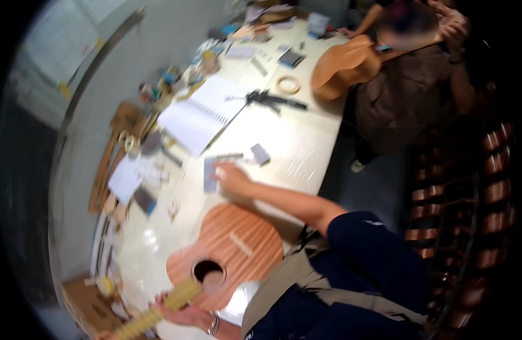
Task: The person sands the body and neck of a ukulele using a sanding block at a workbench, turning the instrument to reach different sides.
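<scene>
An unfinished guitar (238, 235) with a striped reddish-brown top and a round soundhole lies at the table's near edge, against my body. Its pale neck (184, 292) points to the lower left. My left hand (178, 313) is wrapped round this neck, and a metal band circles the wrist. Stretched out past the guitar body, my right hand (233, 179) has its fingers curled at the edge of a flat grey-blue sheet (209, 180); the fingertips are blurred. Just beyond that hand lies a small grey block (260, 153).
An open spiral notebook (193, 116), a black clamp-like tool (269, 101) and a tape roll (288, 85) lie on the white table (295, 150). Clutter lines the wall. Another person (397, 96) holds a guitar (340, 68) at the far end. Shiny brown curved pieces (490, 195) stand on the right.
</scene>
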A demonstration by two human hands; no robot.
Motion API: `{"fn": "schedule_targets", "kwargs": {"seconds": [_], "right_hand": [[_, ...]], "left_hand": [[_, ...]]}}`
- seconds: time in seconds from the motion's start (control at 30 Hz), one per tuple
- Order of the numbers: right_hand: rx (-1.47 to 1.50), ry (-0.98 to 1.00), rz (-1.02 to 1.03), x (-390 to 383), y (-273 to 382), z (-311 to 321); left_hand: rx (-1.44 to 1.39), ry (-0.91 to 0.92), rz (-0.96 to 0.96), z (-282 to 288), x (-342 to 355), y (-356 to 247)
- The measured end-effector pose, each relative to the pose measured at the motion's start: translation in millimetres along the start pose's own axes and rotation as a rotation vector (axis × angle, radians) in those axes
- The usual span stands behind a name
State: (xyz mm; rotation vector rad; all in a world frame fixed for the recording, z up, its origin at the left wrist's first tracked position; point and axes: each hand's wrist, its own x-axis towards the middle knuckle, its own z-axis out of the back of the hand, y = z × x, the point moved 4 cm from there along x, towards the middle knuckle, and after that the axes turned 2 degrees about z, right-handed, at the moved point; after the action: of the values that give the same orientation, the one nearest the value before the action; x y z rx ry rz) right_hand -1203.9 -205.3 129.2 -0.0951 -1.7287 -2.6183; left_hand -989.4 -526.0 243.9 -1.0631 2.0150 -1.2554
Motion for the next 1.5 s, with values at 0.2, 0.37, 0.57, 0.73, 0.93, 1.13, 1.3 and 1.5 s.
{"fn": "schedule_targets", "kwargs": {"seconds": [0.2,0.37,0.57,0.73,0.93,1.13,1.3,1.5], "right_hand": [[-0.920,0.153,0.218,44,-32,-90],[-1.022,0.302,0.294,47,-63,-112],[-0.944,0.414,0.426,61,-47,-99],[-0.285,-0.211,0.198,34,-2,-37],[1.130,0.249,-0.108,-83,92,3],[1.139,0.472,-0.119,-144,127,15],[1.152,0.603,-0.374,-161,110,18],[0.388,0.359,0.312,-163,135,34]], "left_hand": [[-0.012,0.019,0.159,63,57,65],[0.214,-0.037,0.071,43,52,86],[0.837,-0.313,-0.300,63,48,90],[1.029,-0.419,-0.547,40,31,63],[0.144,0.753,0.372,-89,-34,72],[-0.138,0.968,0.337,-110,-86,44],[-0.315,1.043,0.356,-102,-93,41],[-0.176,0.989,0.292,-93,-90,45]]}}
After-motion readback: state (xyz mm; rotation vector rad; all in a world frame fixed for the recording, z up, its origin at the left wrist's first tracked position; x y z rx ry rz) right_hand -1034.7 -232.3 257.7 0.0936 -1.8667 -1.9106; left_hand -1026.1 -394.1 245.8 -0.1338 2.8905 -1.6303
